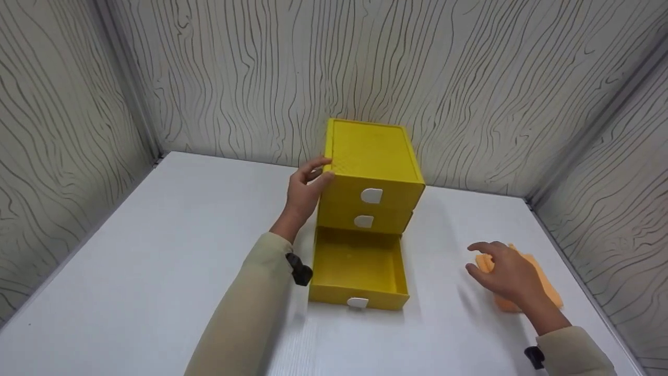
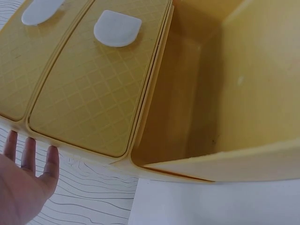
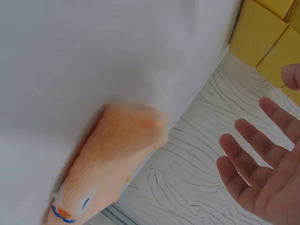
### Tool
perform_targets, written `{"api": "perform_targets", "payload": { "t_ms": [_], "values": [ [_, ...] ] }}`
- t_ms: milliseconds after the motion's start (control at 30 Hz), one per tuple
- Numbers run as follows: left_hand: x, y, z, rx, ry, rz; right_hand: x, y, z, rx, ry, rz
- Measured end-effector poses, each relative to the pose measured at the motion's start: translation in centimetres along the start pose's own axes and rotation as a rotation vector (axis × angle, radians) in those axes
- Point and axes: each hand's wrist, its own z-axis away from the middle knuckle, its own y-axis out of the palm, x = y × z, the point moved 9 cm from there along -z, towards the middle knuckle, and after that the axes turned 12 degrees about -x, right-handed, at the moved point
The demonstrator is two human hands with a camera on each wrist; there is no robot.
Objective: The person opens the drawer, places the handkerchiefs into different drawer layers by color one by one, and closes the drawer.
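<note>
A yellow drawer unit (image 1: 376,151) with white handles stands at the back of the table. Its bottom drawer (image 1: 357,261) is pulled out and holds nothing; the two drawers above it are pushed in. My left hand (image 1: 305,193) touches the unit's upper left side, fingertips along the edge, as the left wrist view also shows. Over at the right, my right hand (image 1: 509,274) hovers above the folded orange cloth (image 1: 548,292) with spread, slightly bent fingers and nothing in them. In the right wrist view the cloth (image 3: 117,145) shows a white and blue pattern.
The white table (image 1: 209,209) is bounded by wood-grain patterned panels (image 1: 261,78) at the back and both sides. The pulled-out drawer juts toward the table's front, between the two arms. A black strap device (image 1: 299,269) sits on the left wrist.
</note>
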Motion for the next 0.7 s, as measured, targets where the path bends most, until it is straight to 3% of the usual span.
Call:
{"api": "perform_targets", "payload": {
  "t_ms": [233,500,700],
  "values": [
    [-0.2,-0.1,0.0,-0.014,0.043,-0.002,-2.9,0.9,-0.5,0.062,0.026,0.074],
    [-0.1,0.0,0.0,-0.007,0.014,0.001,-5.0,2.3,-0.5,0.152,0.1,0.097],
    [0.1,0.1,-0.2,0.001,0.011,-0.001,-6.2,3.2,-0.2,0.225,0.111,0.079]
  ]
}}
